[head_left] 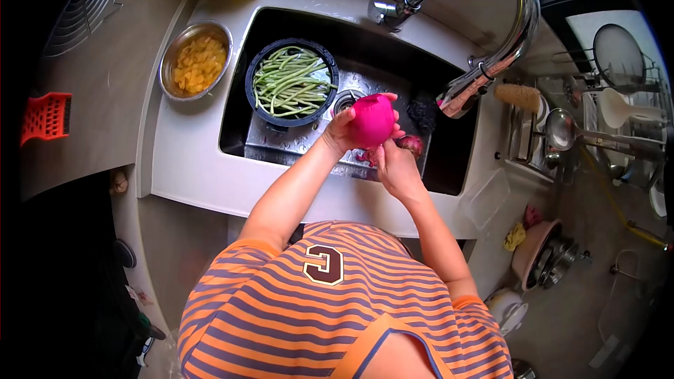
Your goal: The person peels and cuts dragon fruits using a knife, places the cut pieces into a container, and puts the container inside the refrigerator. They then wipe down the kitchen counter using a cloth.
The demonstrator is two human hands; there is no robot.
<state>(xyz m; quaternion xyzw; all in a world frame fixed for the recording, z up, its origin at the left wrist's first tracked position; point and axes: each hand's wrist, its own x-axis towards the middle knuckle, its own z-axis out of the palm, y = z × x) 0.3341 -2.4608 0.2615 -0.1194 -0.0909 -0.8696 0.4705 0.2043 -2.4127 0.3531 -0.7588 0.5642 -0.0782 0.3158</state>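
A bright magenta, round fruit or vegetable (pixel 373 121) is held over the sink (pixel 274 151). My left hand (pixel 342 131) is wrapped round its left side and underside, with fingertips showing at its far right edge. Against its lower right side, my right hand (pixel 399 168) has its fingers pressed together; what they pinch, if anything, is too small to make out. Beneath my hands, magenta scraps (pixel 367 157) and a reddish piece (pixel 410 144) lie in the sink. Left of my left hand stands a dark round colander (pixel 250 91) holding green beans (pixel 290 81).
A metal bowl of yellow-orange chunks (pixel 197 62) sits on the counter left of the sink. The chrome faucet (pixel 516 35) arches over the sink's right side. Dark scraps (pixel 422 114) lie below it. An orange grater (pixel 46 118) is far left, and a utensil rack (pixel 526 137) stands right.
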